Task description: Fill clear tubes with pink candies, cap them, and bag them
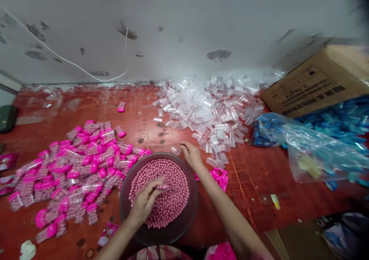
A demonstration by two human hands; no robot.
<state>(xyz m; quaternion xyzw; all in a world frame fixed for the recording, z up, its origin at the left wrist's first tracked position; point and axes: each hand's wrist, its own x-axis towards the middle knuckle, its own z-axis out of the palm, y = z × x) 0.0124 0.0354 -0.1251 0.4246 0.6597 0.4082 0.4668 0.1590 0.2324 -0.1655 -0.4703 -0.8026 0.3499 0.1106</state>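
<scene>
Low in the middle of the frame, a bowl point(184, 217) of pink beads point(170, 192) sits on the red floor. The left hand point(145, 202) rests on the beads, fingers pinched around some. The right hand point(191, 155) reaches past the far rim, fingertips closing on a clear tube point(175, 150) lying crosswise; the tube heap point(213, 110) spreads up-right, filled pink-capped tubes point(77, 167) lie left.

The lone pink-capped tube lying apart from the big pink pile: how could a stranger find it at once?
Start at the round bowl of pink beads on the red floor. Left of it spreads the pile of filled pink-capped tubes. Beyond that pile, toward the wall, lies the lone tube, touching no other.
</scene>
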